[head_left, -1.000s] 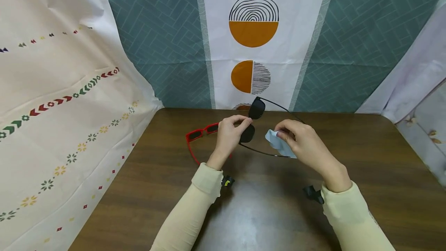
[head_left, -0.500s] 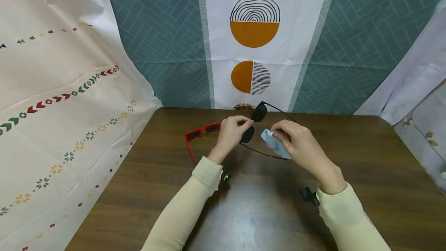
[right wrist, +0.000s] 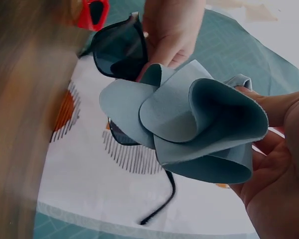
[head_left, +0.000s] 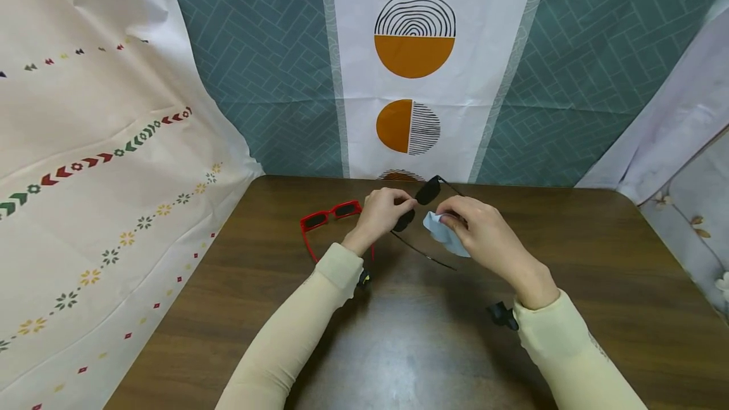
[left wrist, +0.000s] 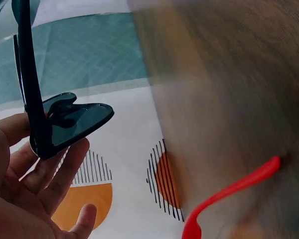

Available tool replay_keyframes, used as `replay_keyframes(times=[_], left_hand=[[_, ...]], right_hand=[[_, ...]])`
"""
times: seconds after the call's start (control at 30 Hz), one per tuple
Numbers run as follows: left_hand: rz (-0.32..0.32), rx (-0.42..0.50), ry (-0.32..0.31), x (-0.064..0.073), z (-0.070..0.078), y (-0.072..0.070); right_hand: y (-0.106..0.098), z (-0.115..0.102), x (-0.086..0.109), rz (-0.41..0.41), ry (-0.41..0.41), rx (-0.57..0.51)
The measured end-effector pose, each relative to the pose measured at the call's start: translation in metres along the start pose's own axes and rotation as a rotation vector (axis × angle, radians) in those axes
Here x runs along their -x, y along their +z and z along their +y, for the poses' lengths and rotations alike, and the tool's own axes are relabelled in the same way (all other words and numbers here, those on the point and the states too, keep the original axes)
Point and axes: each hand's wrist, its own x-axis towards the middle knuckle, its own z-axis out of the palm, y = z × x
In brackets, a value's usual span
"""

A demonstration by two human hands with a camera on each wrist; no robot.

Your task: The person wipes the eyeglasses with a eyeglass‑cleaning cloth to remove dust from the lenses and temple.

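Black sunglasses [head_left: 429, 191] are held up over the table, temples unfolded toward the right. My left hand [head_left: 380, 212] pinches them near the middle of the frame; in the left wrist view a dark lens [left wrist: 79, 122] and one temple show beside the fingers. A light blue cleaning cloth [head_left: 446, 236] is gripped, bunched, between the thumb and fingers of my right hand [head_left: 484, 233]. In the right wrist view the folded cloth [right wrist: 189, 119] covers part of the sunglasses [right wrist: 120, 50]; whether it touches them I cannot tell.
Red-framed sunglasses [head_left: 329, 216] lie on the wooden table [head_left: 398, 347], left of my left hand, partly hidden behind it. Patterned cloth [head_left: 273, 68] hangs behind the table's far edge. Pale cloths drape at the left and right sides.
The black sunglasses have tilted, their upper lens moving right and down. My right hand with the cleaning cloth has shifted a little left, closer to the sunglasses. The left hand keeps its hold.
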Motion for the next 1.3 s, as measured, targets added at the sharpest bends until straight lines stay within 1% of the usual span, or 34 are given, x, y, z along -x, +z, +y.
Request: replay_keyframes(times=[0.2, 0.37, 0.53, 0.67, 0.8, 0.93, 1.1, 1.3], left_hand=[[-0.092, -0.046, 0.056, -0.008, -0.005, 0.001], [-0.152, -0.160, 0.093, -0.018, -0.004, 0.003], [-0.234, -0.238, 0.127, -0.031, -0.003, 0.005], [-0.300, -0.273, 0.172, -0.039, -0.002, 0.007], [-0.341, -0.294, 0.207, -0.047, -0.001, 0.007], [-0.376, -0.328, 0.220, -0.053, 0.000, 0.008], [-0.418, -0.366, 0.220, -0.057, -0.001, 0.007], [-0.434, -0.373, 0.198, -0.059, -0.002, 0.009]], right_hand=[[0.003, 0.003, 0.000, -0.036, -0.008, 0.016], [0.010, 0.003, 0.000, -0.074, -0.019, 0.000], [0.013, 0.002, 0.001, -0.127, 0.006, -0.016], [0.016, 0.002, 0.001, -0.162, 0.023, -0.043], [0.022, 0.005, 0.002, -0.180, 0.038, -0.088], [0.030, 0.008, 0.001, -0.180, 0.055, -0.139], [0.037, 0.010, -0.001, -0.190, 0.088, -0.199], [0.042, 0.005, -0.001, -0.206, 0.092, -0.225]])
